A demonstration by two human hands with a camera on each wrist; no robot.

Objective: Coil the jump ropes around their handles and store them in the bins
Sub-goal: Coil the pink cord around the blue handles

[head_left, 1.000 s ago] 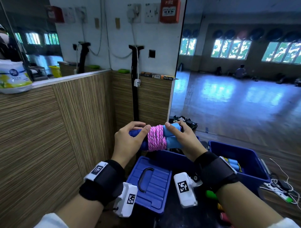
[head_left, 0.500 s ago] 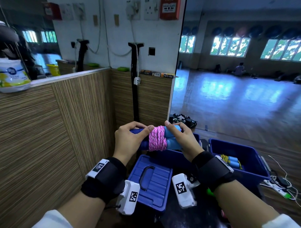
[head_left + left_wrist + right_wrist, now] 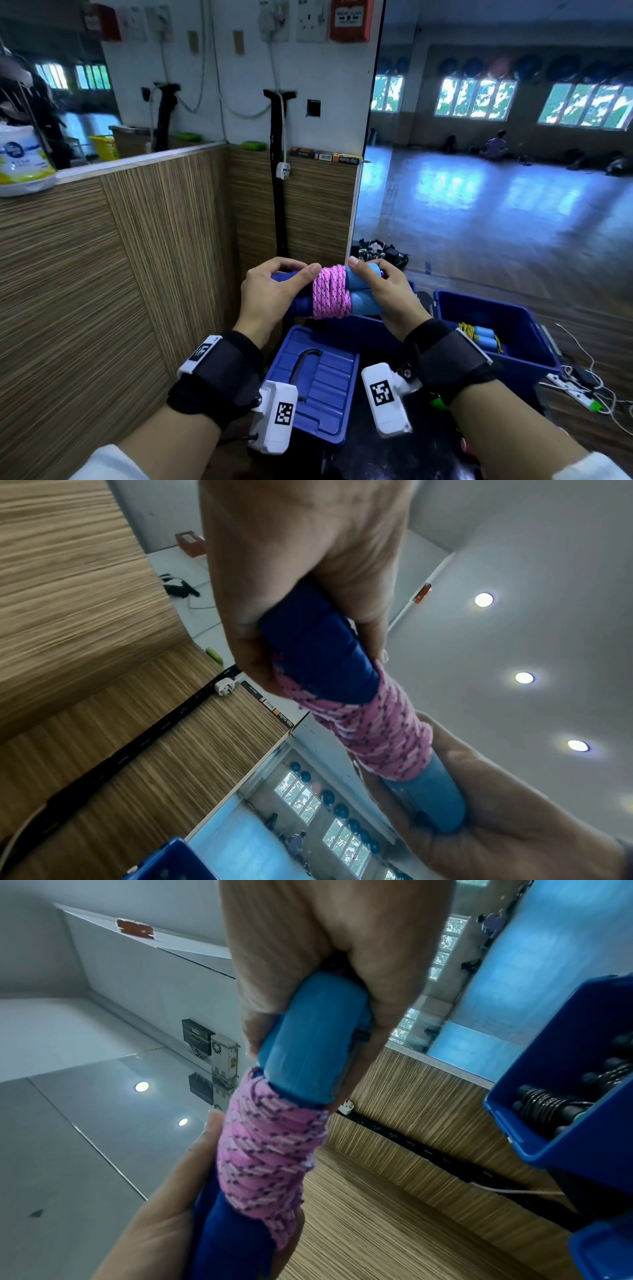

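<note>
- Head view shows the jump rope [image 3: 331,292] held level in front of the chest, its pink cord coiled tight round the middle of the two blue handles laid side by side.
- Left hand [image 3: 270,291] has its grip curled round the dark blue handle ends; the thumb tip touches the edge of the coil.
- Right hand [image 3: 387,294] has its grip curled round the light blue handle ends, index finger on top beside the coil.
- Long axis of the bundle runs left to right, across the body.
- Open blue bin [image 3: 524,346] sits low and to the right, with another coiled rope [image 3: 481,339] already lying in it; the right hand is the nearer one to it.
- Blue lid [image 3: 318,373] lies flat directly below the bundle, between the wrists.
- Judging from this, coiling looks done, and storing calls for a drop down and rightward, probably led by the right hand.
- Right wrist view shows a bin [image 3: 561,1096] holding dark coiled ropes.
</note>
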